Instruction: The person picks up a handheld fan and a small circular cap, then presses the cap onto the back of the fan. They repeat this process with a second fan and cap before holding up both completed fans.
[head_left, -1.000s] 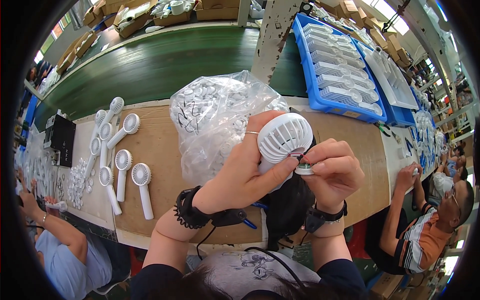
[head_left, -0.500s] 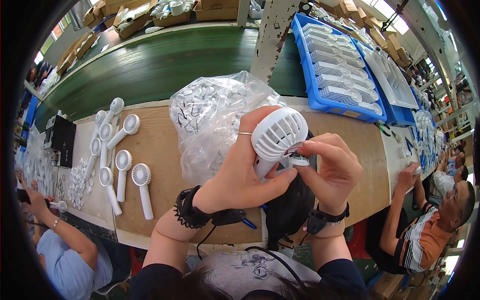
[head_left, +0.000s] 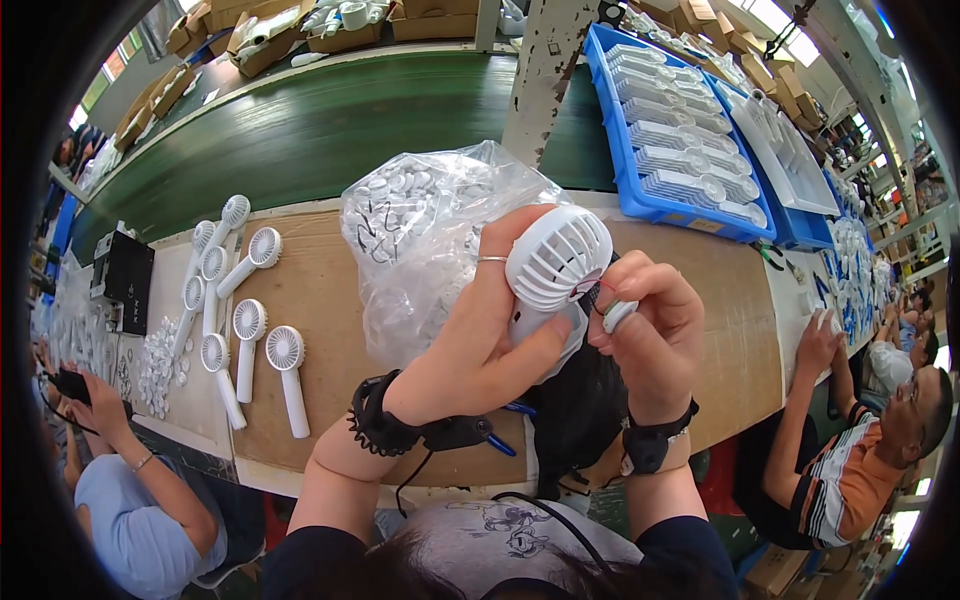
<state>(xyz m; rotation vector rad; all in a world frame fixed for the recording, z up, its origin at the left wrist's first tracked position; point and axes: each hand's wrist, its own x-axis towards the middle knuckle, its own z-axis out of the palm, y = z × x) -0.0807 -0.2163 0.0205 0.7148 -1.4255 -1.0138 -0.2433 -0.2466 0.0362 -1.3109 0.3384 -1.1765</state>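
**White handheld fan held up in both hands over the tabletop**

So the left hand (head_left: pixel 480 350) has its grip wrapped round a white handheld fan (head_left: pixel 557 262), fingers over the round grille and thumb under it, holding it up above the tabletop (head_left: pixel 330 300) right in front of the camera. The right hand (head_left: pixel 650 335) is pinched shut on a small white cap piece (head_left: pixel 619 315), pressed up against the fan's edge where a bit of red and dark wire shows.

Just behind the fan, touching the left fingers, there's a clear plastic bag (head_left: pixel 420 230) stuffed with small white round parts. Off to the left on the tabletop lie more finished fans (head_left: pixel 240 300) in a loose row, with a heap of tiny white pieces (head_left: pixel 155 365) beside them. Up on the right a blue tray (head_left: pixel 665 210) holds rows of white fan bodies laid side by side, and another tray next to it holds more white parts.

Other people sit at either end; the one on the right has a hand (head_left: pixel 822 340) on the tabletop edge.
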